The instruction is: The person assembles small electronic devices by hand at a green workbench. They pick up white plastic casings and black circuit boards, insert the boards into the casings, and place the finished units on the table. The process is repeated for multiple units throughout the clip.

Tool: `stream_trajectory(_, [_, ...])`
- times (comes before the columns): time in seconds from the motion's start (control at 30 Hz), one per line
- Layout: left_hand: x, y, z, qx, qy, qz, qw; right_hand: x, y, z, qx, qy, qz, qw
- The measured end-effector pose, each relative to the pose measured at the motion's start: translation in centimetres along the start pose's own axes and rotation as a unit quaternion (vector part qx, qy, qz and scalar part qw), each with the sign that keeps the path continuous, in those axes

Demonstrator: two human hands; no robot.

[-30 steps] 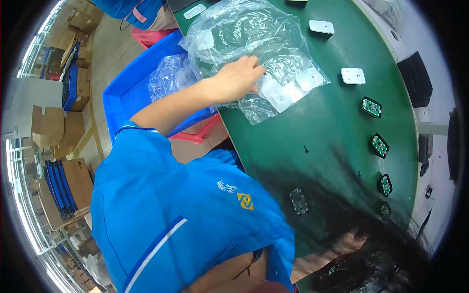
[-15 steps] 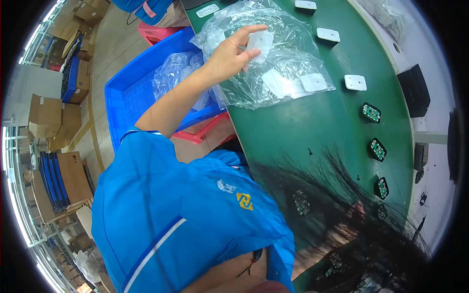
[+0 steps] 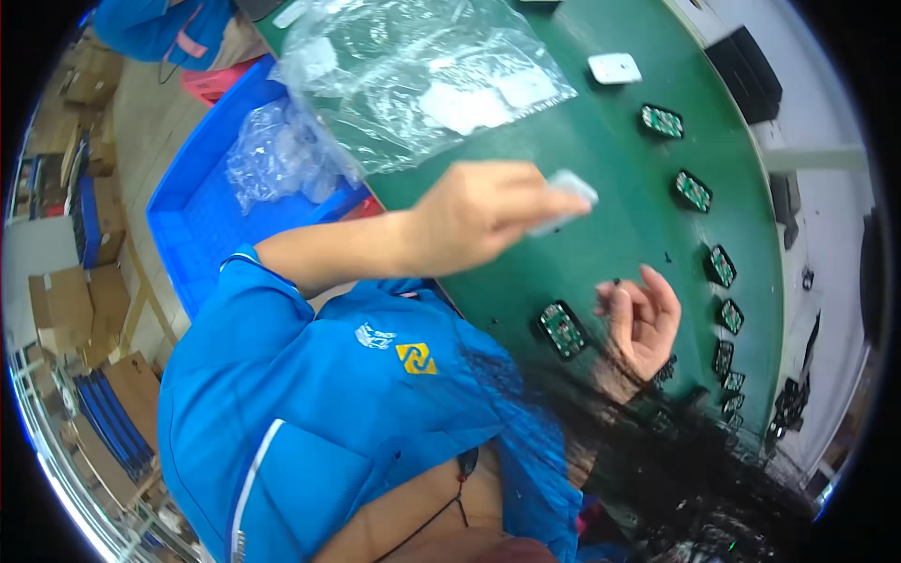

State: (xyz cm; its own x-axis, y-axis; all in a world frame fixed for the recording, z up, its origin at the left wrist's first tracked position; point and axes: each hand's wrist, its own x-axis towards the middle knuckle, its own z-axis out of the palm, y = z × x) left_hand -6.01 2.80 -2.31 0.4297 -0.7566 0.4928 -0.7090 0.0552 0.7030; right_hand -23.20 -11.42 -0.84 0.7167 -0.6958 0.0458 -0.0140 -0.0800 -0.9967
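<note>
My left hand (image 3: 483,211) pinches a thin white plastic cover (image 3: 571,190) between thumb and fingers, above the green table; motion blurs it a little. Lower right, my right hand (image 3: 643,324) is turned palm up with curled fingers. At its fingertips sits a small black part (image 3: 617,281), too small to name. Between the two hands and nearer to me, a black case with a green circuit board (image 3: 563,328) lies on the table (image 3: 479,281). Dark hair hides part of my right forearm and the near table.
A clear plastic bag (image 3: 404,84) with white covers inside lies on the far left of the table. Several open cases with boards (image 3: 694,191) line the right side, beyond them a white-topped one (image 3: 615,68). A blue bin (image 3: 188,216) stands left. A person in blue (image 3: 160,33) is at upper left.
My left hand has come from above the bag toward me and rightward, carrying the white cover. My right hand has emerged from behind the hair. The whole view has shifted.
</note>
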Motion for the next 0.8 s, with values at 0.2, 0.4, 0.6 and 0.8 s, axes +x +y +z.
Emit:
stream_trajectory(0.2, [0.4, 1.8, 5.6, -0.094, -0.026, 0.077, 0.992, -0.4, -0.2, -0.7, 0.007, -0.059, 0.001, 0.998])
stream_trajectory(0.4, [1.5, 2.3, 6.6, -0.223, -0.088, -0.077, 0.968, -0.3, 0.9, -2.1, -0.140, -0.007, -0.004, 0.990])
stream_trajectory(0.6, [1.7, 2.6, 7.4, -0.401, -0.142, -0.266, 0.865, 0.3, 1.0, -2.5, -0.387, 0.009, -0.319, 0.865])
stream_trajectory(0.8, [2.0, 2.0, 7.6, -0.395, -0.145, -0.302, 0.855, 0.3, 0.8, -3.5, -0.402, -0.014, -0.242, 0.883])
